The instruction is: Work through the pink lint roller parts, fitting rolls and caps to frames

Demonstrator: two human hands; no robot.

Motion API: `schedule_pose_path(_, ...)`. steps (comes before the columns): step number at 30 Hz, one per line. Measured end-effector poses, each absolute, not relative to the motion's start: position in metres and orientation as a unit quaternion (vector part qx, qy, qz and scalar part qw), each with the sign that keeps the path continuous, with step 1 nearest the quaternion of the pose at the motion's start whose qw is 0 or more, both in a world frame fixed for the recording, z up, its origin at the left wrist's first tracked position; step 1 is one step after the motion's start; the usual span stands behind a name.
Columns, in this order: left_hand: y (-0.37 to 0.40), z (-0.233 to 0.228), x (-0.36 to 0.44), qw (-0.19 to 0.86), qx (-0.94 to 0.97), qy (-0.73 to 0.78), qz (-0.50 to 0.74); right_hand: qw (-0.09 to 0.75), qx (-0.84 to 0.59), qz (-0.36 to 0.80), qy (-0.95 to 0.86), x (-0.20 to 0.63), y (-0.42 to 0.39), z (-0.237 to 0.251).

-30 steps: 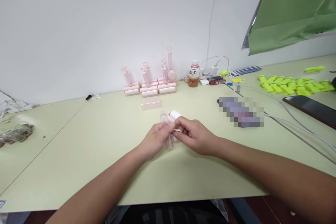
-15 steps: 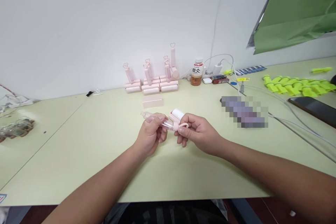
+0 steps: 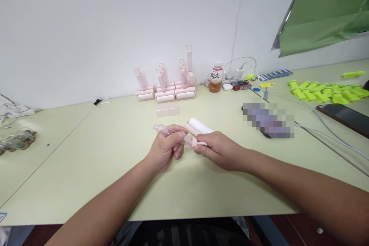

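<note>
The left hand (image 3: 165, 147) is closed around a clear, pink-tinted tube (image 3: 170, 133), which it holds just above the surface (image 3: 86, 169) and in front of the row of finished pink rollers (image 3: 165, 92) standing at the wall. The tube's long axis runs left to right with a slight downward tilt toward the right; its free, rounded end projects past the left hand's knuckles on the side away from the right hand. The right hand (image 3: 220, 149) meets the tube's other end — its thumb and forefinger are pinched on a thin pink handle (image 3: 198, 143), whose round collar sits against or just inside the tube mouth; whether the two parts are fully seated cannot be told from this view. The handle belongs to a lint roller whose white roll (image 3: 200, 126) lies just behind the right hand, on the row's side of it, angled obliquely to the tube. Both hands are about equally near the joint, which lies between them, the tube on the left hand's side and the handle on the right's. The remaining fingers of the right hand are curled under, not spread. A clear flat cover (image 3: 167, 110) rests on the surface between the hands and the row — well apart from either hand.
</note>
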State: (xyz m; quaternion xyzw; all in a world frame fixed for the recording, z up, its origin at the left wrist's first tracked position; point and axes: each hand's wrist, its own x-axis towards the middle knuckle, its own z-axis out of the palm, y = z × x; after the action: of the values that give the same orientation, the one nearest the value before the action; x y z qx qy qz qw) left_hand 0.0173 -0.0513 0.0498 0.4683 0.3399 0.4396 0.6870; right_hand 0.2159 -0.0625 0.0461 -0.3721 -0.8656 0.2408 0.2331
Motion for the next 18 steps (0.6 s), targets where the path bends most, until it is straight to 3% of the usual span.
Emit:
schedule_pose_path(7,-0.057,0.052,0.023,0.693,0.417,0.369,0.458,0.225,-0.369,0.182,-0.883,0.214,-0.065,0.044)
schedule_pose_path(18,-0.062,0.041,0.032,0.726,0.353,0.351,0.475,0.204,-0.389,0.190,-0.878,0.213,-0.065,0.041)
